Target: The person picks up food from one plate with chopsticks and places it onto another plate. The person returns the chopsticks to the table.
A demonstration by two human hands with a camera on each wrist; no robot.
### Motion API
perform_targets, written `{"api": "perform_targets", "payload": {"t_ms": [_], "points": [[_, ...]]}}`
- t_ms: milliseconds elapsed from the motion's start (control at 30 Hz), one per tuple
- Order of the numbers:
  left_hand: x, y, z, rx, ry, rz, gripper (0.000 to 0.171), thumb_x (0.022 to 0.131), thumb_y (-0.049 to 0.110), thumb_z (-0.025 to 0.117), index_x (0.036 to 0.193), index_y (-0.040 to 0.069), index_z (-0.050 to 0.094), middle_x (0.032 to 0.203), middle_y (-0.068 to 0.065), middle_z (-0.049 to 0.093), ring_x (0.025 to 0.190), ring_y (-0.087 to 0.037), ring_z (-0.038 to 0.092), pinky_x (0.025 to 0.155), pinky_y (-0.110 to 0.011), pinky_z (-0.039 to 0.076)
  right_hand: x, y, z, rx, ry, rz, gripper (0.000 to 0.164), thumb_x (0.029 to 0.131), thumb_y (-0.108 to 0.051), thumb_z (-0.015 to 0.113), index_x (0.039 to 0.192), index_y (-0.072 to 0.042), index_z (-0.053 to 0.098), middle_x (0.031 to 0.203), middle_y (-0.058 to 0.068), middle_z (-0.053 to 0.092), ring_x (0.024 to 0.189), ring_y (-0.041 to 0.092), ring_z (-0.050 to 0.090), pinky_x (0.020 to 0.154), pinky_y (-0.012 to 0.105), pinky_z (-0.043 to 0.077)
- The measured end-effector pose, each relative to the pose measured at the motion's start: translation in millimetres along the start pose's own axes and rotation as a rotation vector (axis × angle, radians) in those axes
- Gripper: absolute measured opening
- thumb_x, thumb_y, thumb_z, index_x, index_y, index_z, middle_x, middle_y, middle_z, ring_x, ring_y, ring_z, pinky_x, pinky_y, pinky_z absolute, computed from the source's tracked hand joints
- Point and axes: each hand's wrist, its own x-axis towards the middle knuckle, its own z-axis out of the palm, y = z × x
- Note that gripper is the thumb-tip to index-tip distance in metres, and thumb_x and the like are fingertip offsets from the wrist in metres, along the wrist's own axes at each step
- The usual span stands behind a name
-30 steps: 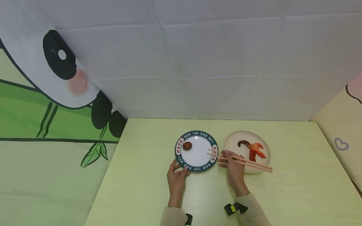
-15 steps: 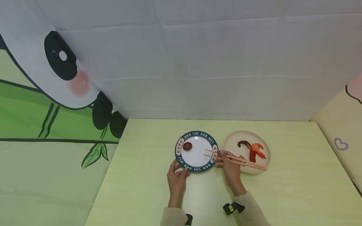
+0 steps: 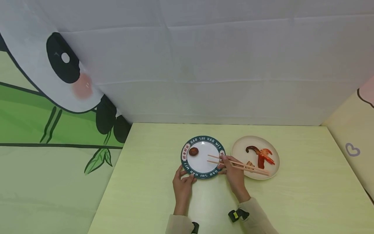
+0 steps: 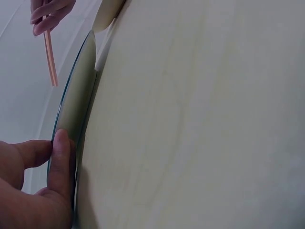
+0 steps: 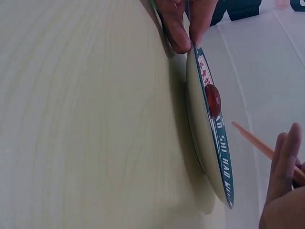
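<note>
My left hand (image 3: 182, 188) pinches the near-left rim of a white plate (image 3: 204, 139) with a dark green lettered border. A small reddish-brown round piece of food (image 3: 193, 151) sits on that plate, left of its middle. In my right hand (image 3: 236, 178) is a pair of wooden chopsticks (image 3: 215, 162), their tips over the plate's right half and apart from the food. The right wrist view shows the chopstick tips (image 5: 252, 138) above the plate, with nothing between them. My left fingers (image 4: 59, 162) show on the plate's edge in the left wrist view.
A cream plate (image 3: 241, 144) stands to the right, partly behind my right hand and the chopsticks. It bears a dark curled piece (image 3: 252, 148), red-orange pieces (image 3: 265, 153) and a small tan piece (image 3: 249, 164). A pale wall rises behind the table (image 3: 146, 182).
My right hand has moved left with the chopsticks, from the cream plate's edge to over the green-bordered plate's right side. The left hand and both plates have stayed in place.
</note>
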Motion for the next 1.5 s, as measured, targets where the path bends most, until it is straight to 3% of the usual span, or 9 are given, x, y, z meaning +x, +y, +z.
{"api": "perform_targets", "payload": {"t_ms": [233, 500, 867, 1167, 1500], "points": [[-0.6, -0.7, -0.6, -0.020, -0.004, 0.006, 0.069, 0.090, -0.016, 0.069, 0.154, -0.006, 0.045, 0.117, -0.024, 0.059, 0.075, -0.013, 0.068, 0.071, -0.029, 0.071, 1.2, 2.6, 8.3, -0.003, -0.006, -0.037, 0.035, 0.109, -0.013, 0.059, 0.122, 0.019, 0.066, 0.097, 0.025, 0.071, 0.071, 0.012, 0.074, 0.061, 0.035, 0.071], [0.0, -1.1, 0.2, 0.007, 0.010, -0.010, 0.070, 0.091, -0.015, 0.070, 0.155, -0.003, 0.045, 0.118, -0.023, 0.059, 0.076, -0.014, 0.068, 0.071, -0.030, 0.071, 2.7, 2.9, 14.0, -0.015, -0.020, -0.012, 0.031, 0.109, -0.011, 0.058, 0.123, 0.014, 0.069, 0.105, 0.032, 0.068, 0.071, 0.008, 0.074, 0.065, 0.041, 0.072], [0.5, -3.3, 0.3, 0.025, 0.015, 0.002, 0.070, 0.090, -0.014, 0.071, 0.155, -0.003, 0.046, 0.119, -0.023, 0.060, 0.077, -0.016, 0.069, 0.070, -0.030, 0.071, 6.7, 0.6, 18.8, -0.070, -0.033, -0.012, 0.031, 0.109, -0.014, 0.059, 0.126, 0.010, 0.071, 0.105, 0.030, 0.070, 0.076, 0.017, 0.076, 0.065, 0.036, 0.072], [1.2, -2.9, 0.0, 0.016, 0.014, -0.004, 0.070, 0.090, -0.014, 0.071, 0.155, -0.003, 0.046, 0.119, -0.023, 0.060, 0.078, -0.017, 0.069, 0.070, -0.031, 0.071, 10.2, 2.4, 24.3, -0.045, -0.035, -0.025, 0.030, 0.108, -0.013, 0.061, 0.123, 0.012, 0.071, 0.102, 0.031, 0.070, 0.073, 0.015, 0.076, 0.062, 0.031, 0.071], [2.9, -2.6, -1.2, 0.013, 0.003, -0.021, 0.069, 0.092, -0.013, 0.070, 0.155, -0.002, 0.046, 0.118, -0.022, 0.060, 0.077, -0.015, 0.070, 0.071, -0.029, 0.071, 13.7, 5.9, 30.3, -0.105, -0.058, -0.094, 0.026, 0.108, -0.011, 0.061, 0.118, 0.010, 0.073, 0.097, 0.030, 0.069, 0.079, 0.037, 0.077, 0.061, 0.033, 0.071]]}}
